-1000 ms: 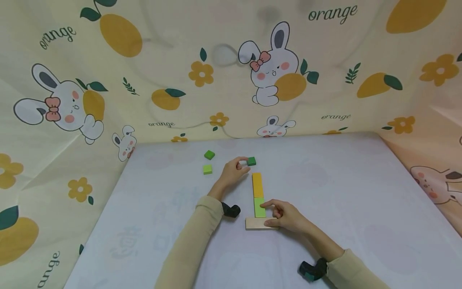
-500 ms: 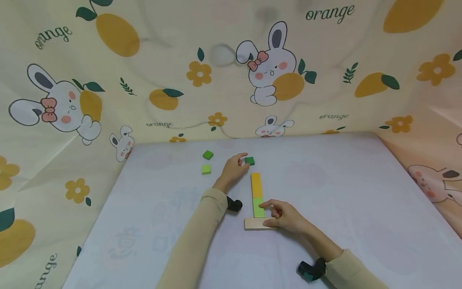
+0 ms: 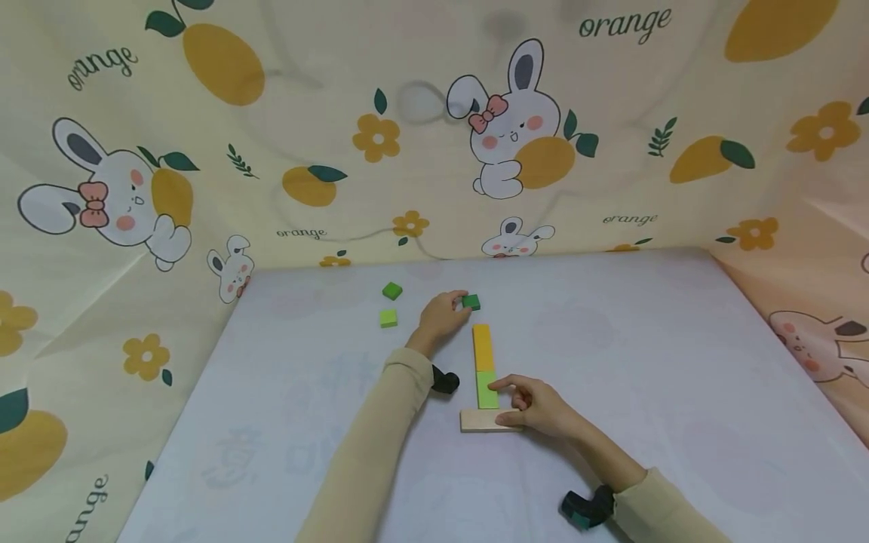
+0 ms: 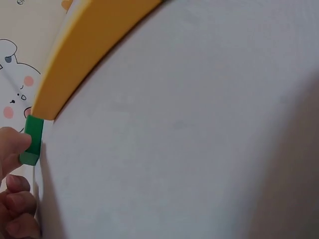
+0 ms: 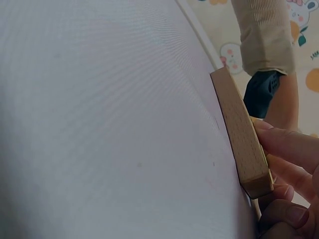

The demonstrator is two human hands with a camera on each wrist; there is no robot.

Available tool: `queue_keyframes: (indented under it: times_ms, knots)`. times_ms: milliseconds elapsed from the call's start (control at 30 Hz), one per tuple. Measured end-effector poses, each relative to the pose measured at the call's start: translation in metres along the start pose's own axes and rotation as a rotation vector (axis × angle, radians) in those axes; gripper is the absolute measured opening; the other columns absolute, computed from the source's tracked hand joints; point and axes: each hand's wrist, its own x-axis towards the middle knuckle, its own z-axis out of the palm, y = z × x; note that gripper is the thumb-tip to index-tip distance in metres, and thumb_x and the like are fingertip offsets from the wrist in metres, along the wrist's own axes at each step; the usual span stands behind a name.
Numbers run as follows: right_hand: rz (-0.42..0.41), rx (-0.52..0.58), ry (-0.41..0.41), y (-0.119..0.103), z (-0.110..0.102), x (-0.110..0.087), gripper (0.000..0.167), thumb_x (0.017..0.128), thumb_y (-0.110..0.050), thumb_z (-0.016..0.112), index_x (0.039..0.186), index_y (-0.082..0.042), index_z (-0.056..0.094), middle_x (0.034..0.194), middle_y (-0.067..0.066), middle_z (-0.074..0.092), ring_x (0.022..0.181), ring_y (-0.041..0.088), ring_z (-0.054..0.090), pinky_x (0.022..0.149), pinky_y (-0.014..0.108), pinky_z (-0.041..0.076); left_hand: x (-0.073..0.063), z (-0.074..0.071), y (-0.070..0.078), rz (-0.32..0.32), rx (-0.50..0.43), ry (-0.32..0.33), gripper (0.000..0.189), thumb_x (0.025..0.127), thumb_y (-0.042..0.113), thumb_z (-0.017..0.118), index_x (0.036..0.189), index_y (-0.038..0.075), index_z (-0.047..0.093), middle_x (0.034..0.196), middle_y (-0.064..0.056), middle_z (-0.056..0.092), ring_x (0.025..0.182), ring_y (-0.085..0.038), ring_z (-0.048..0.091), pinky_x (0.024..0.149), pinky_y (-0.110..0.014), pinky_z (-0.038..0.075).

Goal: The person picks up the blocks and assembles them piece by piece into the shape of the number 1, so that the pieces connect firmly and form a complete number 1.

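Observation:
My left hand (image 3: pixel 443 315) reaches to the far end of the row and pinches a small dark green block (image 3: pixel 471 302) between thumb and index finger. In the left wrist view the green block (image 4: pixel 33 139) stands by the end of a long yellow block (image 4: pixel 75 59). Lined up end to end are the yellow block (image 3: pixel 483 347) and a light green block (image 3: pixel 486 394), which meets a plain wooden block (image 3: pixel 478 421) lying crosswise. My right hand (image 3: pixel 543 407) holds the wooden block's right end with its thumb; its index finger touches the light green block.
Two small green blocks, one mid-green (image 3: pixel 392 290) and one lime (image 3: pixel 388 318), lie to the left of my left hand. A white-covered table (image 3: pixel 645 362) carries everything. A printed cloth (image 3: pixel 407 173) rises behind and at both sides.
My left hand has shifted slightly forward and right around the dark green block, its fingers closing in on it. My right hand and the row of blocks have stayed put.

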Motion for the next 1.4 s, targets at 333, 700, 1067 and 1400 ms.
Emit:
queue_keyframes:
  times_ms: [333, 700, 1067, 1400]
  knots:
    - [-0.001, 0.003, -0.001, 0.0, -0.001, 0.0, 0.048, 0.08, -0.016, 0.077, 0.122, -0.001, 0.061, 0.066, -0.003, 0.036, 0.061, 0.003, 0.035, 0.059, 0.019, 0.031, -0.002, 0.002, 0.005, 0.002, -0.042, 0.019, 0.04, 0.093, 0.027, 0.057, 0.131, 0.016, 0.059, 0.088, -0.005, 0.054, 0.083, -0.016, 0.047, 0.073, -0.026, 0.036]
    - [-0.011, 0.01, -0.002, 0.001, -0.001, -0.001, 0.048, 0.08, -0.016, 0.077, 0.122, -0.001, 0.061, 0.067, -0.003, 0.036, 0.061, 0.002, 0.035, 0.06, 0.019, 0.032, -0.006, 0.005, 0.007, 0.016, -0.162, 0.028, 0.039, 0.09, 0.029, 0.061, 0.127, 0.014, 0.062, 0.099, -0.011, 0.063, 0.085, -0.016, 0.048, 0.076, -0.027, 0.04]
    - [-0.003, 0.01, -0.005, 0.001, 0.0, 0.0, 0.048, 0.08, -0.016, 0.077, 0.122, -0.001, 0.061, 0.066, -0.003, 0.036, 0.061, 0.003, 0.035, 0.059, 0.02, 0.031, -0.011, 0.009, 0.01, -0.01, -0.248, 0.058, 0.036, 0.087, 0.029, 0.067, 0.12, 0.012, 0.066, 0.105, -0.011, 0.066, 0.086, -0.016, 0.049, 0.077, -0.028, 0.043]
    - [0.0, 0.014, -0.001, 0.002, 0.0, -0.001, 0.048, 0.079, -0.016, 0.077, 0.122, -0.001, 0.061, 0.066, -0.003, 0.036, 0.06, 0.003, 0.034, 0.059, 0.02, 0.031, -0.015, 0.011, 0.012, -0.029, -0.268, 0.059, 0.036, 0.086, 0.029, 0.07, 0.118, 0.013, 0.068, 0.106, -0.012, 0.066, 0.087, -0.017, 0.05, 0.078, -0.029, 0.044]
